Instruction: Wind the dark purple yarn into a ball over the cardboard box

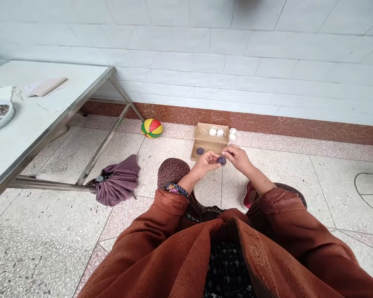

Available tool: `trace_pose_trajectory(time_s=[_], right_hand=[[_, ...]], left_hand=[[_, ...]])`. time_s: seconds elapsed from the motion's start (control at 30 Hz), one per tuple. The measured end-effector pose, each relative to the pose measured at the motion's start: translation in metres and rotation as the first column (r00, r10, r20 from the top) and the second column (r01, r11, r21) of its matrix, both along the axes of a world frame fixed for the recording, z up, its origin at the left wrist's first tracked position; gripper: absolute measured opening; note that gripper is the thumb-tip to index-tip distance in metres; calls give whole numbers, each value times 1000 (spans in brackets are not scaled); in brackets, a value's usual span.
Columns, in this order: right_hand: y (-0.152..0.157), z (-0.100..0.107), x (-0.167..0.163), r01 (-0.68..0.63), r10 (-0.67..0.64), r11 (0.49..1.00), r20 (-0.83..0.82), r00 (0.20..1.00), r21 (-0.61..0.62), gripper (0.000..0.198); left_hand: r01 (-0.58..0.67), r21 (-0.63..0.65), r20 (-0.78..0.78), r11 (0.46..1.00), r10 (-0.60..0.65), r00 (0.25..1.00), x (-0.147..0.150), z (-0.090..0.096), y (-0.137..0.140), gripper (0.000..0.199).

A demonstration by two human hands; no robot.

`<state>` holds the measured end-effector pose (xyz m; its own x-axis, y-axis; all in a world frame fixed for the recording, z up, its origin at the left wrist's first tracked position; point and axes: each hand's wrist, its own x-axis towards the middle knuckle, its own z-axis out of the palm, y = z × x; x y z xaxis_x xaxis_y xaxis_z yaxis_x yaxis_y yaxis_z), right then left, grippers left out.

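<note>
My left hand (207, 162) holds a small dark purple ball of yarn (221, 160) between thumb and fingers. Just to its right, my right hand (236, 158) is pinched close to the ball; any strand in the pinch is too fine to make out. Beyond my hands, an open cardboard box (196, 134) stands on the floor. White yarn balls (216, 131) with loose strands lie in its far half. Another dark yarn ball (200, 151) sits in the near half, partly behind my left hand. More white balls (233, 133) lie against the box's right side.
On the left stands a metal-framed table (90, 78) with a plate (9, 114) and a rolled cloth (46, 86) on it. A folded purple umbrella (118, 182) lies by its lower bar. A striped ball (152, 128) rests near the tiled wall (180, 62).
</note>
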<state>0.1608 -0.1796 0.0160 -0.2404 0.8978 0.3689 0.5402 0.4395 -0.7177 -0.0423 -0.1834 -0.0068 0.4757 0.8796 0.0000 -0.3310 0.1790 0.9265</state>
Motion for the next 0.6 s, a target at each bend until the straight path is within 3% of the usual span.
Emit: trace_pose_trajectory(time_s=[0.2,0.33,0.47,0.6], right_hand=[[39,4,-3,-89,81,995,129,988,53,23],[49,16,-7,-73,55,985,119,991,154,24],[64,31,7,67,-61,974,-34,998,216,25],[80,27,26,250,-238,966,-149,960,68,28]], left_hand=[[-290,40,46,956,288,957,10,34,77,48],[-337,103,-35,936,342,939,14,40,115,46],[-260,112,-114,959,272,955,24,29,120,46],[45,91,-83,995,-37,996,36,23,109,47]])
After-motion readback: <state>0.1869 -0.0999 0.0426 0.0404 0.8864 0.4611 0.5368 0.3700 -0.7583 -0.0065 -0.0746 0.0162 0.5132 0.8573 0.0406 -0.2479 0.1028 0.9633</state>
